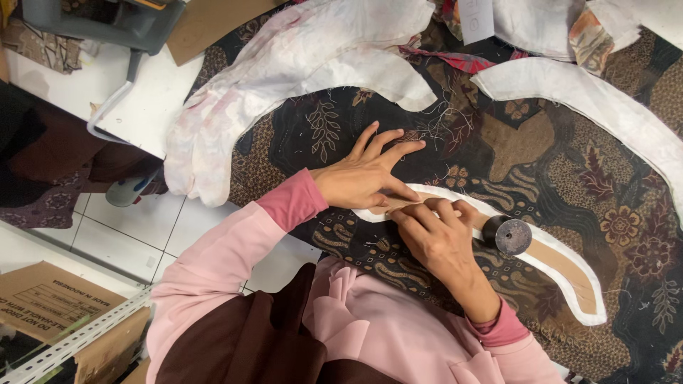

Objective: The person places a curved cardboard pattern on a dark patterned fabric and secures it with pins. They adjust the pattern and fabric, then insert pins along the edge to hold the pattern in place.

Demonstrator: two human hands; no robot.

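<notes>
- The curved brown paper pattern (548, 257) lies on a white fabric strip (569, 274), both resting on the dark patterned cloth (541, 163) spread over the table.
- The person's left hand (363, 174) lies flat, fingers spread open, its heel and thumb pressing the near end of the pattern; it grips nothing.
- The right hand (437, 235) has its fingers curled down onto the pattern's edge just beside the left thumb; it may be pinching a small marker or pin, but the view hides it.
- A round dark metal weight (508, 235) sits on the pattern, just beyond the right knuckles.
- The pattern could slide or buckle off the strip if either hand's pressure eased, or if the right hand nudged the weight.
- More white curved pieces (284, 78) lie further off.
</notes>
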